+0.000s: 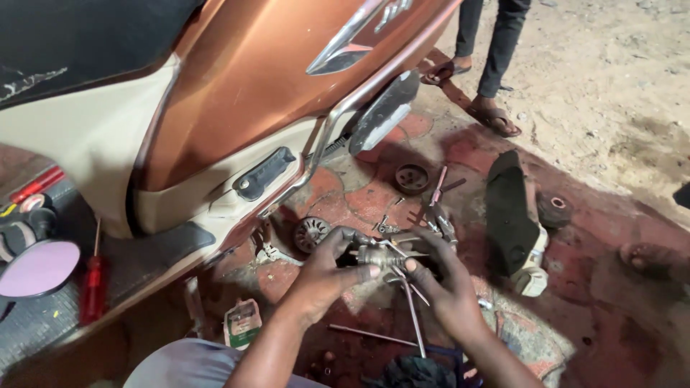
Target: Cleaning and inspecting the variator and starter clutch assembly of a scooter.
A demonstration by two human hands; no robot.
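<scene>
- Hands first: our left hand (323, 276) and right hand (449, 291) meet in front of us, low over the floor (359, 197), both closed around one small metal part (381, 255).
- Left fingers (352, 273) curl over the top and near side of the part, thumb pressed along it, so it looks steadied from that side.
- Right fingers (417, 266) wrap the other end; thin metal rods (413, 316) stick down and out between the two hands. We cannot tell whether they belong to the part or are a tool.
- Part is held up off the floor, just beside the scooter (237, 108), likely so both hands can work it freely near the open side.
- Loose pieces lie spread on the floor within reach: a round finned wheel (310, 233) near the left hand, a dark pulley (411, 177) further off, pliers (440, 215) just past the right hand.
- Black cover (512, 212) lies well apart to the right.
- Red screwdriver (93, 287) rests on the scooter footboard, beside a round mirror (39, 267).
- Long rod (370, 335) lies on the floor below the hands.
- Another person's feet in sandals (496, 118) stand beyond.
</scene>
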